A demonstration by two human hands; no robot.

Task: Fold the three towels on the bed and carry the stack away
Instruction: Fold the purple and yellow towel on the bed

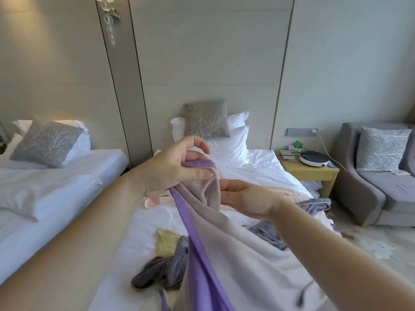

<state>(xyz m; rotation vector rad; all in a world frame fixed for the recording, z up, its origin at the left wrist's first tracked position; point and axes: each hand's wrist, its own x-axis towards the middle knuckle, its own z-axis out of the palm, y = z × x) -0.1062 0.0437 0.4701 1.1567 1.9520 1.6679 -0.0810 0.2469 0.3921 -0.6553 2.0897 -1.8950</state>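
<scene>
A pale beige towel with a purple border (224, 243) hangs lifted above the white bed (143, 225). My left hand (173, 169) pinches its top corner between thumb and fingers. My right hand (244, 198) is just right of that corner, fingers curled against the cloth's edge; its fingertips are hidden behind the fold. A pink towel (289, 194) lies spread further up the bed. A grey towel (314, 204) is bunched at the bed's right edge, with more grey cloth (265, 234) beside my right forearm.
A yellow cloth (167, 241) and dark grey cloth (161, 272) lie on the bed's near part. Pillows (226, 144) sit at the headboard. A second bed (56, 176) is left, a wooden nightstand (310, 173) and grey armchair (381, 180) right.
</scene>
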